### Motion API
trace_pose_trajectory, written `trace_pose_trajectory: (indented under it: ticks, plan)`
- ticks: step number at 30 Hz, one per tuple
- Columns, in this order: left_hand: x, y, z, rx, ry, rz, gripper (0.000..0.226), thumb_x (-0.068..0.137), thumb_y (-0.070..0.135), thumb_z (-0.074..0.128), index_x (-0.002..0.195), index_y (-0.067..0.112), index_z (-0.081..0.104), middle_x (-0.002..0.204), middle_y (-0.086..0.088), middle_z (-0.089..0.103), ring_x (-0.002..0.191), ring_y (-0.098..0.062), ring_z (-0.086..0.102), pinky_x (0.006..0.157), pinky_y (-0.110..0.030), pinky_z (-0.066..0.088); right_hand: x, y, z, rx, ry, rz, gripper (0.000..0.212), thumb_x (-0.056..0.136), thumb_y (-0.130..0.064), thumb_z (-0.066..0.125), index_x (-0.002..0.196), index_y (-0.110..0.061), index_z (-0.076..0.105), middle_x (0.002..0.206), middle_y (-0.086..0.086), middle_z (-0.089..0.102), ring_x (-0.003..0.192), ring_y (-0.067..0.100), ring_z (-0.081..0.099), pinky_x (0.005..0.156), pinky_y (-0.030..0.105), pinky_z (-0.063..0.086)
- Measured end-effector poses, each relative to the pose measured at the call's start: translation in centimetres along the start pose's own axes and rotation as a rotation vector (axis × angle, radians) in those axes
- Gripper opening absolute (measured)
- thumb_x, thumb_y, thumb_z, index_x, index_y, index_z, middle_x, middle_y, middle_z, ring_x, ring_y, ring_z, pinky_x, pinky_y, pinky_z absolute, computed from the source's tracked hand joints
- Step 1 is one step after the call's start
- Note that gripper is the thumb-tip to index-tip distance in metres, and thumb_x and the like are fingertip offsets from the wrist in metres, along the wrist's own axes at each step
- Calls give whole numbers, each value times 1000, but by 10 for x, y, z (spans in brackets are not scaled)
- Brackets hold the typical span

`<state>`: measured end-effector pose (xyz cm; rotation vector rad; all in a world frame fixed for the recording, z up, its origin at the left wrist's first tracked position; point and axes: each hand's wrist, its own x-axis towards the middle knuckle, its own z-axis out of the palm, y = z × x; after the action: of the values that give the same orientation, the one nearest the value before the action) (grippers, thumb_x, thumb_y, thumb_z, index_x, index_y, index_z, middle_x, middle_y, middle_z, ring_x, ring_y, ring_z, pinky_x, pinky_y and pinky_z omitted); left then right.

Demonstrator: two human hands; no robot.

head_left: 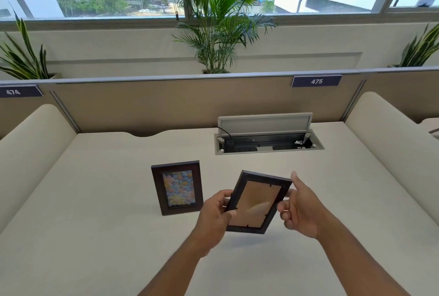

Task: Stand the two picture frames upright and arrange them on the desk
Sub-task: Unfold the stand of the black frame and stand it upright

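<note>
A dark brown picture frame (177,187) with a pastel pebble picture stands upright on the cream desk (95,200), left of centre, facing me. A second dark frame (257,201) is held tilted above the desk, its brown backing board towards me. My left hand (215,212) grips its lower left edge. My right hand (300,210) holds its right edge, thumb near the top corner. The second frame's picture side is hidden.
An open cable box (268,146) with its lid raised is set into the desk behind the frames. A beige partition (166,103) with labels 474 and 475 closes the back. Padded side dividers flank the desk. Potted plants stand beyond the partition.
</note>
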<state>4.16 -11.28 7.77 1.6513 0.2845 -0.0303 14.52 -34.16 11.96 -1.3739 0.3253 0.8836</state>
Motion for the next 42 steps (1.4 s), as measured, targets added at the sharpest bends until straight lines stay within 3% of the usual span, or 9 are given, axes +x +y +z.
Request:
trace_pose_trajectory:
  ticks: [5, 10, 17, 21, 27, 30, 34, 38, 42]
  plan:
    - [3, -1, -2, 56, 48, 67, 37, 86, -18, 67, 105, 13, 76, 98, 2, 79, 96, -10, 72, 86, -20, 57, 0, -2, -8, 58, -109, -1, 53, 93, -48, 62, 116, -2, 71, 77, 16, 69, 49, 20, 60, 38, 23, 48]
    - [10, -10, -5, 98, 132, 158, 43, 88, -15, 70, 95, 26, 78, 117, 10, 81, 135, -1, 61, 114, -28, 51, -4, -4, -8, 87, -187, -124, 43, 94, -15, 63, 137, -13, 61, 100, 25, 67, 58, 27, 65, 42, 29, 55]
    - [11, -1, -7, 209, 264, 70, 50, 103, 4, 56, 148, 27, 54, 152, 8, 56, 141, -5, 50, 123, -37, 43, -1, 1, -11, -161, -183, -234, 35, 101, -15, 58, 135, -6, 60, 116, 17, 76, 90, 25, 68, 66, 34, 63]
    - [5, 19, -8, -29, 31, -196, 27, 112, 29, 45, 124, 32, 69, 118, 0, 81, 111, -23, 76, 98, -42, 56, -1, 3, -18, -261, -221, -251, 37, 103, -16, 60, 139, -20, 57, 124, 21, 73, 98, 30, 70, 75, 40, 61]
    - [16, 14, -6, -27, 48, -242, 28, 103, 3, 60, 124, 21, 67, 111, -10, 80, 94, -27, 82, 78, -46, 69, 6, 12, -15, -377, -109, -315, 37, 102, -3, 58, 133, -23, 56, 111, 16, 79, 105, 31, 76, 87, 47, 61]
    - [23, 10, 0, -55, 99, -220, 25, 101, -3, 59, 115, 16, 65, 113, -12, 77, 95, -30, 81, 69, -42, 69, 17, 18, -13, -459, 3, -380, 39, 101, 0, 59, 133, -21, 56, 106, 10, 81, 101, 27, 78, 93, 51, 61]
    - [36, 4, 7, 1, 153, -158, 25, 102, -2, 58, 114, 18, 64, 115, -8, 75, 102, -26, 77, 67, -38, 69, 30, 20, -5, -580, 80, -457, 47, 101, -2, 56, 139, -29, 55, 115, -1, 78, 103, 14, 76, 80, 25, 58]
    - [58, -8, 9, 97, 213, -94, 27, 104, 0, 57, 118, 22, 63, 120, -6, 73, 114, -25, 72, 86, -42, 69, 47, 22, -5, -618, 98, -474, 58, 99, -2, 55, 144, -38, 50, 122, -5, 76, 114, 13, 72, 103, 43, 56]
    - [75, -19, 13, 175, 207, -48, 31, 104, -7, 48, 118, 17, 62, 118, -10, 72, 115, -27, 71, 71, -20, 59, 65, 27, -7, -616, 127, -457, 64, 95, -4, 58, 144, -43, 47, 123, -5, 75, 117, 15, 70, 106, 49, 53]
